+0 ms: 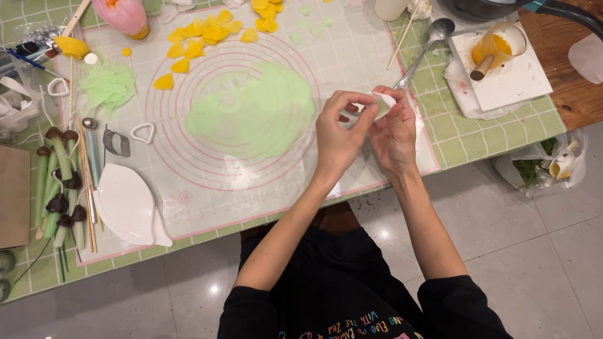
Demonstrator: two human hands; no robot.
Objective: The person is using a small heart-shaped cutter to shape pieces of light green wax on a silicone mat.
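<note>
Fingers [353, 108] of the left hand [338, 139] pinch a small white petal [382, 103], while the right hand [394, 135] cups and grips it from behind, seemingly to shape it. Both forearms reach up over the mat [352, 56], holding the piece just right of the rolled green sheet [251, 113].

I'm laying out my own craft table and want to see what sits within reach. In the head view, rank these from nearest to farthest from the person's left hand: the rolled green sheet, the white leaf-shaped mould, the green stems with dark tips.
From the left hand:
1. Rolled green sheet, just beside it, mat centre.
2. White leaf-shaped mould, on the mat's near edge, well off to the side.
3. Green stems with dark tips, beyond the mould at the table's end.
</note>
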